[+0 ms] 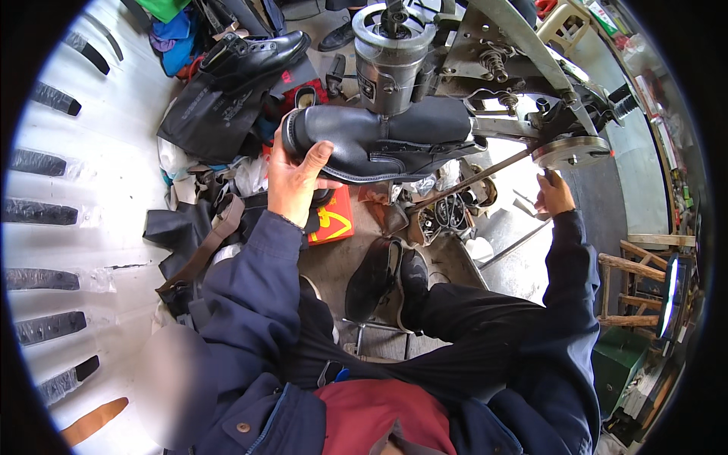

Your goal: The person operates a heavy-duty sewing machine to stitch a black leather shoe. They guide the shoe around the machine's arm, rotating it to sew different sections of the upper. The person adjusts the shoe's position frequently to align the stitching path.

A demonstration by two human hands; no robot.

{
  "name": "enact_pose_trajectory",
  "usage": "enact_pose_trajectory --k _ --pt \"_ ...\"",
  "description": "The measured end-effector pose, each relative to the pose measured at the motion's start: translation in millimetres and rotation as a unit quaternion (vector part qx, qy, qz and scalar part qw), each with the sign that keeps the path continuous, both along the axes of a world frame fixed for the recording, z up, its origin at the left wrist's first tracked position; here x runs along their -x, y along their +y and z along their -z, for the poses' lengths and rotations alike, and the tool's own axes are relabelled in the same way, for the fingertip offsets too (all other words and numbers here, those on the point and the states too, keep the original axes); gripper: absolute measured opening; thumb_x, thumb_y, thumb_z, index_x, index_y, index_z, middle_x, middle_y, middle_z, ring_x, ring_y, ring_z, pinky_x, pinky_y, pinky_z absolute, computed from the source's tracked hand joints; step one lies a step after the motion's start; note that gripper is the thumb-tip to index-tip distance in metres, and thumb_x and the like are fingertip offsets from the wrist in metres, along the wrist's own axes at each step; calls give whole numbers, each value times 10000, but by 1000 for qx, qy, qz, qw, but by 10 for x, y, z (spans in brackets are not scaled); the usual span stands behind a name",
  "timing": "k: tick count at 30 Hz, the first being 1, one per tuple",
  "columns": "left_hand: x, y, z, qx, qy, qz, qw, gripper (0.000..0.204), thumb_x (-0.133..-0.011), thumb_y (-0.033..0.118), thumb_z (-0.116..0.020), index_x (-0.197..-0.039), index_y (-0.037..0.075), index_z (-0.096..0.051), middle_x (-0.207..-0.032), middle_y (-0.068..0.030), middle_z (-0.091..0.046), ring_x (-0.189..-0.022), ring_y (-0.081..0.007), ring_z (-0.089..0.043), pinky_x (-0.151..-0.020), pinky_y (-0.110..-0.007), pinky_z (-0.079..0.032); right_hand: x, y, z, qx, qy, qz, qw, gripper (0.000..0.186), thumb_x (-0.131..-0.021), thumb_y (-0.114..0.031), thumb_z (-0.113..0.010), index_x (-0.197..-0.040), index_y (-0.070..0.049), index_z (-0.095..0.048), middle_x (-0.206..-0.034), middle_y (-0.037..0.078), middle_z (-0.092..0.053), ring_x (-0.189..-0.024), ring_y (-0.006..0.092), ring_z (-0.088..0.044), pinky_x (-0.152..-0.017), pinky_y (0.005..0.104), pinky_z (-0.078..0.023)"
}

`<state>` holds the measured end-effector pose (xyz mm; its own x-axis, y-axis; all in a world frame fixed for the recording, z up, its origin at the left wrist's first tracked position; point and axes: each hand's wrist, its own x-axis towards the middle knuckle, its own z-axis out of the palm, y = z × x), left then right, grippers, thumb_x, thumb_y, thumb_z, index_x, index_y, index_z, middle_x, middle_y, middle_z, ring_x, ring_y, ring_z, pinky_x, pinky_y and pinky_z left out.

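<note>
My left hand (pixel 301 171) grips the rounded toe end of a black leather shoe (pixel 341 140), thumb on its side. The shoe lies horizontally under the metal cylindrical head (pixel 387 64) of a sewing machine, its opening around the machine's narrow arm (pixel 497 129) at the right. My right hand (pixel 553 193) is closed on a dark handle (pixel 547 174) hanging from the round metal wheel (pixel 569 152) at the machine's right.
Another black shoe (pixel 262 53) rests on dark cloth at upper left. A red box (pixel 330 224), a tray of small parts (pixel 444 220) and scraps lie below. Leather pieces (pixel 42 212) line a white surface at left. Wooden stools (pixel 637 280) and a green box (pixel 618 356) are at right.
</note>
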<state>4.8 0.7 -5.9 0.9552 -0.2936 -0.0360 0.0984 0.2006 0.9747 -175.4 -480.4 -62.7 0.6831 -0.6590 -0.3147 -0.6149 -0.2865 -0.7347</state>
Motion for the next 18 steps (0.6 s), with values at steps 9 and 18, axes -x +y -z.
enact_pose_trajectory --k 9,18 --pt "-56 -8 -34 -7 1 0 1000 587 -876 355 -781 -1330 126 -487 -1200 -67 -624 -959 -223 -706 -583 -352 -647 49 -425 -875 220 -207 85 950 278 -1007 -281 -603 -815 -91 -540 -617 -22 -463 -487 64 -468 -452 227 -364" --pt "-70 -18 -38 -5 8 3 1000 558 -894 343 -762 -1332 129 -489 -1186 -65 -634 -932 -213 -711 -564 -339 -640 -29 72 -71 -34 7 -25 999 250 -977 -214 -604 -1102 2 -596 -648 82 -594 -514 174 -597 -499 322 -475"
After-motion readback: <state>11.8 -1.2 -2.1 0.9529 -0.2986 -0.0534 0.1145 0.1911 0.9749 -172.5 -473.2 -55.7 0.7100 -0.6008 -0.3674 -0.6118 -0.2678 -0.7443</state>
